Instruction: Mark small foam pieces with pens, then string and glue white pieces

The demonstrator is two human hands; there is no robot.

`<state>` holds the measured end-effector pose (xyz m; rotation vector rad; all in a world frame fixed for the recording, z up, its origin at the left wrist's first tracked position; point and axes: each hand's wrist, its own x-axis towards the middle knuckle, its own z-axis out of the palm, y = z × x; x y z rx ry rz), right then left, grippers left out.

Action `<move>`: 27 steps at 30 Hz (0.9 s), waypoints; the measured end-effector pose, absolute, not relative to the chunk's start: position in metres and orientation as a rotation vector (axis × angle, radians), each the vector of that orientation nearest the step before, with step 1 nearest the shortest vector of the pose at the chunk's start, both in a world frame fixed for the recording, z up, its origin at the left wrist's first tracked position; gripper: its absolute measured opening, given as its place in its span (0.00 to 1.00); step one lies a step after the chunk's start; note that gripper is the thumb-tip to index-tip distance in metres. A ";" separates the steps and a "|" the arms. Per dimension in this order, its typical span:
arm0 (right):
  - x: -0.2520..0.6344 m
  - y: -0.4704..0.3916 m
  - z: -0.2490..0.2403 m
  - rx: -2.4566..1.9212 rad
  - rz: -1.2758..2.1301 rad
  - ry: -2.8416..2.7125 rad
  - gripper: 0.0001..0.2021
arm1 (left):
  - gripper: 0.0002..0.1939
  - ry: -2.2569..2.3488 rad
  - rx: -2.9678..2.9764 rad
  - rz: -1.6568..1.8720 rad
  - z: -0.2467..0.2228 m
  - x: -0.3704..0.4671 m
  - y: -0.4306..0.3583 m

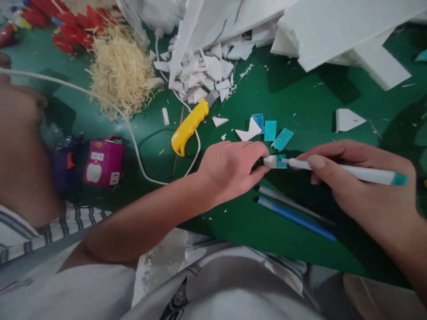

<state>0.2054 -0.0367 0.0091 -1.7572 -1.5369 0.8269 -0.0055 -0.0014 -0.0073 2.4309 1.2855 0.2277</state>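
My left hand pinches one end of a small white foam piece, whose right part is coloured teal. In my right hand is a white marker pen with a teal end, its tip touching the coloured part. Just beyond lie a teal piece, a second teal piece and a blue piece, partly under a notched white foam scrap. A blue pen and a dark grey pen rest on the table in front of my hands.
A yellow utility knife lies left, its blade near white foam scraps. Straw, red pieces, a magenta power adapter and a white cable are further left. Foam boards stand behind. Another person's arm is at the left edge.
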 end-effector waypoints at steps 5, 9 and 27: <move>0.206 -0.037 0.009 -1.754 0.885 -1.607 0.18 | 0.08 1.279 2.421 0.248 -0.008 -0.005 -0.001; 0.207 -0.039 0.007 -1.709 0.855 -1.589 0.14 | 0.08 1.288 2.401 0.232 -0.007 -0.005 -0.002; 0.205 -0.034 0.007 -1.755 0.894 -1.542 0.11 | 0.09 1.286 2.410 0.225 -0.008 -0.006 -0.001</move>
